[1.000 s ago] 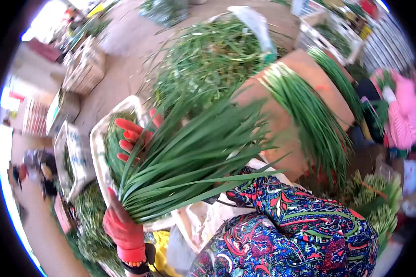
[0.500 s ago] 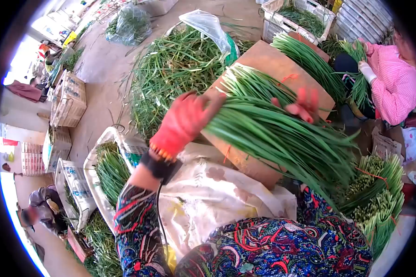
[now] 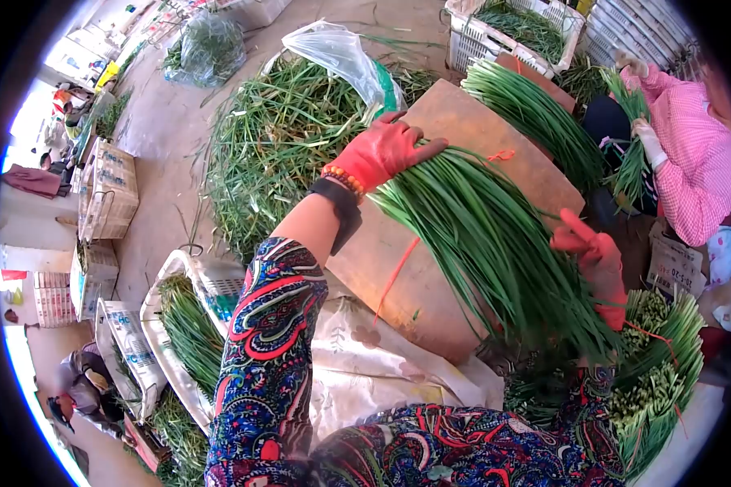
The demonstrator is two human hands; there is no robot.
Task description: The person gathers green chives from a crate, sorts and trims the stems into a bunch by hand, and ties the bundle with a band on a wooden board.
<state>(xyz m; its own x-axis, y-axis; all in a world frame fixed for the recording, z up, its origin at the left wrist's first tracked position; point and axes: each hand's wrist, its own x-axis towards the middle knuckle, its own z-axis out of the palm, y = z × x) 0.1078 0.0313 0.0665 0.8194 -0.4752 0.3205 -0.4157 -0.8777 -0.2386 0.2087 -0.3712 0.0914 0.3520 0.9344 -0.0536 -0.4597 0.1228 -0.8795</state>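
Observation:
A loose bunch of long green garlic chives (image 3: 487, 243) lies slantwise across a brown board (image 3: 365, 260), its leaf tips hanging over the near right edge. My left hand (image 3: 390, 150), in a red glove, is closed over the stem end at the upper left. Beside the leaf end, my right hand (image 3: 593, 260), also red-gloved, has its fingers stretched out and apart; whether it touches the leaves I cannot tell. Red string shows on both sides of the bunch, one end (image 3: 501, 155) beyond it and another (image 3: 396, 276) nearer me.
Tied chive bunches (image 3: 658, 365) stand at my right; another bunch (image 3: 536, 122) lies beyond the board. A heap of loose leaves (image 3: 276, 146) spreads at the left. White crates (image 3: 191, 284) hold more greens. A co-worker in a pink checked top (image 3: 690, 154) sits at the right, holding greens.
The bunch has shifted on the board, and its pale stem ends are now covered by my left hand. My right hand has moved right and nearer me, alongside the leaves.

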